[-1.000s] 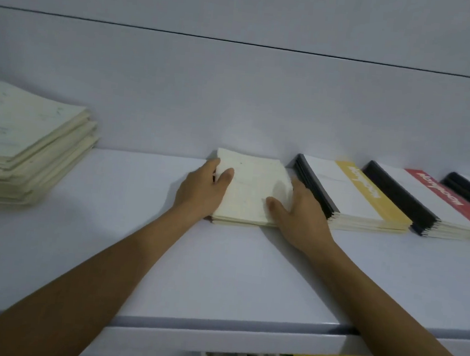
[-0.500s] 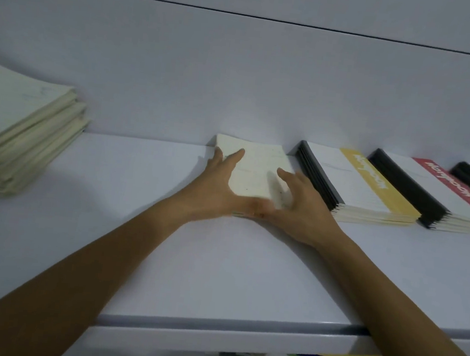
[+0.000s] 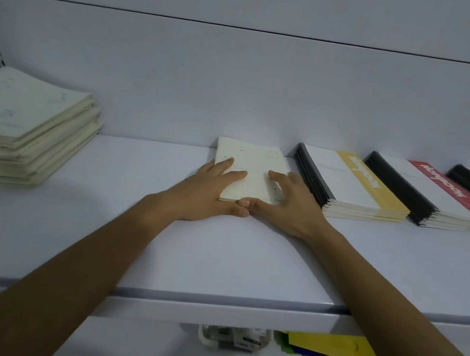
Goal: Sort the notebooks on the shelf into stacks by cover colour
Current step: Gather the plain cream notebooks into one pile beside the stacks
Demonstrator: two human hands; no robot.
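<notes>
Since a second ago my hands have come off the sides of the small cream pile (image 3: 254,162) and drawn to its near edge, where my thumbs now touch. At far left the tall cream stack (image 3: 31,129) lies on the shelf (image 3: 220,262), well apart. My left hand (image 3: 212,193) rests with straight fingers flat on the pile's cover and its thumb along the near edge. The pile lies flat against the back wall. My right hand (image 3: 290,204) pinches it, arched fingertips on top and thumb at the edge. Just beside it are the yellow-banded stack (image 3: 353,186) and then the red-banded stack (image 3: 433,197).
</notes>
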